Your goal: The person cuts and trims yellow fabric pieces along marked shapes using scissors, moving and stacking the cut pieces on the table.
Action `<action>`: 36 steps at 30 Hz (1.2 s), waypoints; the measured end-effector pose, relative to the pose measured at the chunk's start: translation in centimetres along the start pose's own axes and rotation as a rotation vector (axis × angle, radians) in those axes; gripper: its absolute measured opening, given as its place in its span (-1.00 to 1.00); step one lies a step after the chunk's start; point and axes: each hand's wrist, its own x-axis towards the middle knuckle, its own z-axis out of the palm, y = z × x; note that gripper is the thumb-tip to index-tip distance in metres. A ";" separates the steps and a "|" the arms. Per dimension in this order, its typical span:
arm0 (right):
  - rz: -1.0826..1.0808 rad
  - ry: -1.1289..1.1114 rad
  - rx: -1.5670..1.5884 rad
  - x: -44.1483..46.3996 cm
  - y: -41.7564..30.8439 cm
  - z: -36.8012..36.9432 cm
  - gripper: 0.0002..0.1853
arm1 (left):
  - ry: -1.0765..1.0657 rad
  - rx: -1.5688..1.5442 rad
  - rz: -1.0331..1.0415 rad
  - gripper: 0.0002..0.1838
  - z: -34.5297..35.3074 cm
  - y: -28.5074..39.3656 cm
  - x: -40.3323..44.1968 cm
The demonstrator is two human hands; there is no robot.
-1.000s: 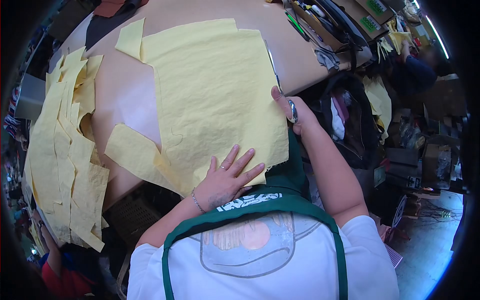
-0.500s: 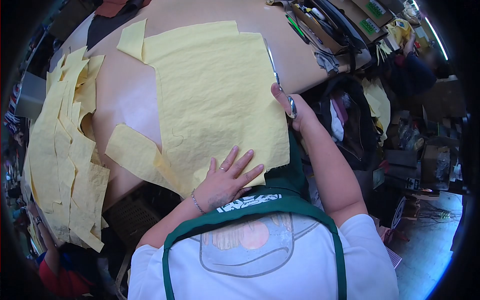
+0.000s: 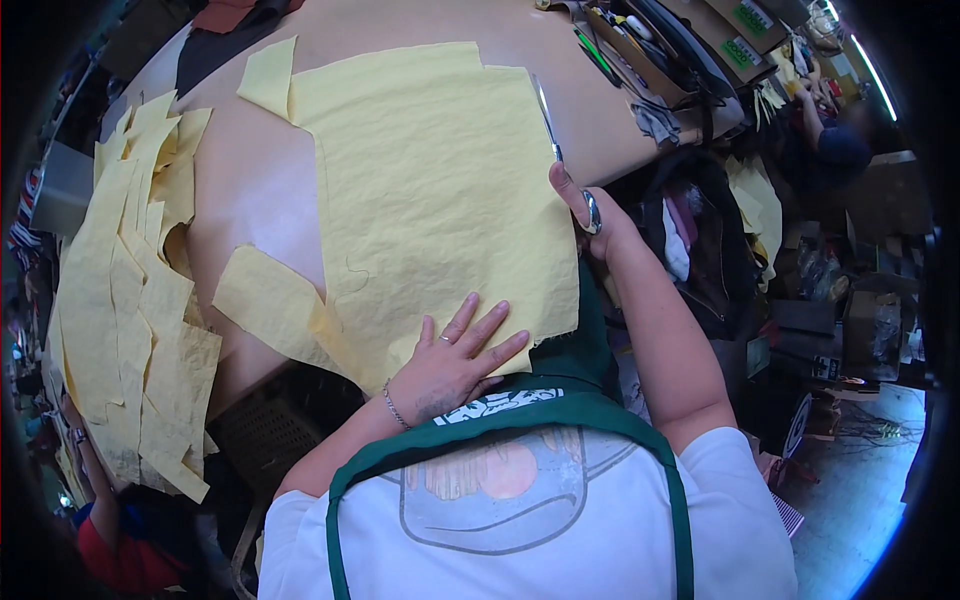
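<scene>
Scissors (image 3: 557, 150) lie along the yellow cloth's (image 3: 430, 190) right edge

The cloth lies on the table (image 3: 250, 190), its long axis running away from the body, its near end close to the apron (image 3: 575, 345). The right hand (image 3: 605, 235), nearer that edge, is closed around the scissors' handles; the blades point away, and I cannot tell whether they touch the cloth. The left hand (image 3: 455, 357) rests on the near end, fingers spread, pinching nothing.
</scene>
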 end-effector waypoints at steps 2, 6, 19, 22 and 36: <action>-0.004 0.008 0.003 0.1 0.0 0.1 -0.17 | -0.001 0.000 0.002 -0.36 0.0 0.0 0.0; 0.001 0.033 0.009 0.0 0.0 0.3 -0.20 | -0.001 -0.002 0.001 -0.37 0.0 0.0 0.0; -0.062 0.082 0.131 0.1 1.7 -1.4 -0.33 | -0.028 -0.011 -0.048 -0.39 -0.4 -0.3 -0.3; -0.177 0.226 -0.195 0.5 0.3 -3.9 -0.32 | -0.043 -0.043 -0.085 -0.39 -0.8 -0.4 -0.6; -0.800 0.143 -0.904 11.4 -8.6 1.7 -0.50 | 0.997 0.096 -0.869 -0.51 0.8 -5.4 -12.2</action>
